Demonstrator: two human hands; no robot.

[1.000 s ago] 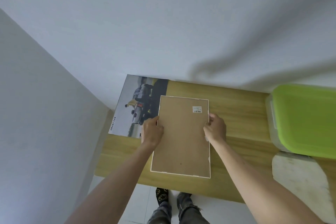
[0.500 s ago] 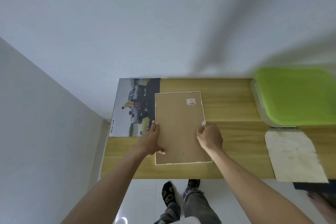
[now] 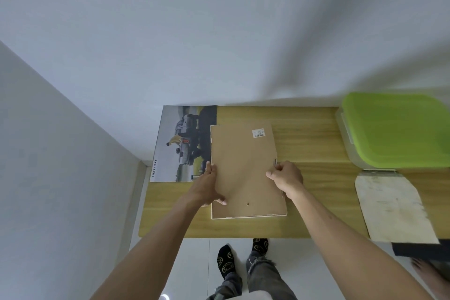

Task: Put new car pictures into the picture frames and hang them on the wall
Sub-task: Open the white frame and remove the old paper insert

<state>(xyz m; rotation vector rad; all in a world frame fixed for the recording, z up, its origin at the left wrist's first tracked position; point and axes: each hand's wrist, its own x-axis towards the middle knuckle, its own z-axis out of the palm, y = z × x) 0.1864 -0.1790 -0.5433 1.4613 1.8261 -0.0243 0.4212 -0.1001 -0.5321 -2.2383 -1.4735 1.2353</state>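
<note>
The picture frame (image 3: 246, 170), face down on the bench (image 3: 314, 143) over the car poster (image 3: 180, 143), had been steadied by the left hand (image 3: 209, 185) while a side clip was newly pinched by the right hand (image 3: 287, 176), suggesting the backing was being released.

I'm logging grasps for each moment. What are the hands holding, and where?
Both hold the picture frame, face down on the table: left hand grips its left edge, right hand pinches a small tab at its right edge.
</note>
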